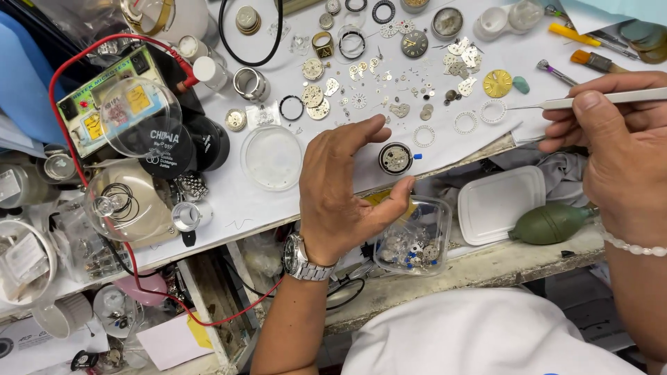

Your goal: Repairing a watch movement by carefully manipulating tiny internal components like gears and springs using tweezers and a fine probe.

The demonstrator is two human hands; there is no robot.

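Workbench covered in white paper (243,201) is stretching across the frame, strewn with watch parts, as a person in a white top is working over it. Beside the bench's near edge, the left hand (347,187), wearing a steel wristwatch (302,258), is hovering with its fingers spread and loosely curled, holding nothing; its thumb is reaching toward a small round watch movement in a dark ring holder (395,158), which is lying on the paper just beyond the thumb tip, close to the near edge of the bench. The right hand (618,153), ringed by a white bead bracelet (636,246), is pinching slim silver tweezers (556,104) between thumb and forefinger, their tips pointing left toward a thin white toothed ring (493,111), well apart from the movement. Below the bench edge, a white rectangular plastic lid (500,203) is lying next to an olive-green rubber dust blower (549,223). A clear plastic tub of tiny parts (413,239) is sitting directly under the left thumb, lower than the bench top. Left of the left hand, a round clear dish (272,158) is resting on the paper. Farther back on the bench, a gold-coloured dial (497,83) and a dark dial (414,44) are lying among scattered gears and plates.
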